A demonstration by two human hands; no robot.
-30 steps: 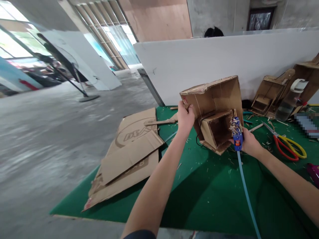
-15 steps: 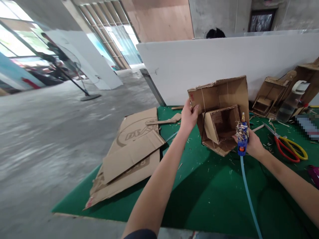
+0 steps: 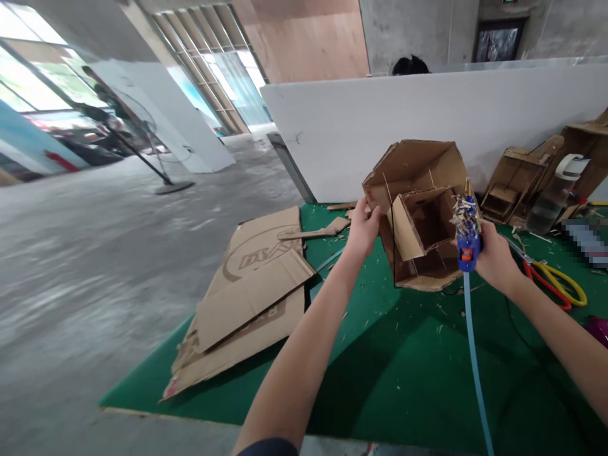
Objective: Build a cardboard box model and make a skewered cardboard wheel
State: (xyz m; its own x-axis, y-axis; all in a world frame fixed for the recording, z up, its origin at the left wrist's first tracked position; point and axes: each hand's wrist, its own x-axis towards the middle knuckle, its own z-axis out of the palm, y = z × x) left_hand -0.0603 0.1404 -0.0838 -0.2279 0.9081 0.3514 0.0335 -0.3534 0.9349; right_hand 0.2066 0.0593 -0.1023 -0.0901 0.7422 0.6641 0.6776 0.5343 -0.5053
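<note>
My left hand (image 3: 365, 229) grips the left edge of an open cardboard housing (image 3: 418, 158), fingers closed on its wall. Inside the housing is a smaller cardboard box (image 3: 407, 231) with its open side facing me, and thin pale strands stretch near it. A dark cord (image 3: 393, 253) runs down the left side of the housing. In my right hand (image 3: 496, 258) is a blue glue gun (image 3: 468, 251), nozzle pointing up, its body covered with pale shreds. It overlaps the housing's right edge in view; whether they touch is unclear. A long pale-blue strip (image 3: 476, 354) trails from its rear.
Flat cardboard sheets (image 3: 256, 297) lie at the left of the green table (image 3: 380, 380). Scissors (image 3: 555, 278), a water bottle (image 3: 558, 193) and another cardboard construction (image 3: 513, 177) are on the right. A white partition (image 3: 332, 139) stands behind, a person's head (image 3: 410, 65) above it.
The cardboard housing has turned and tilted in my left hand, showing more of its inside. My right hand has raised the glue gun slightly and moved it a little right.
</note>
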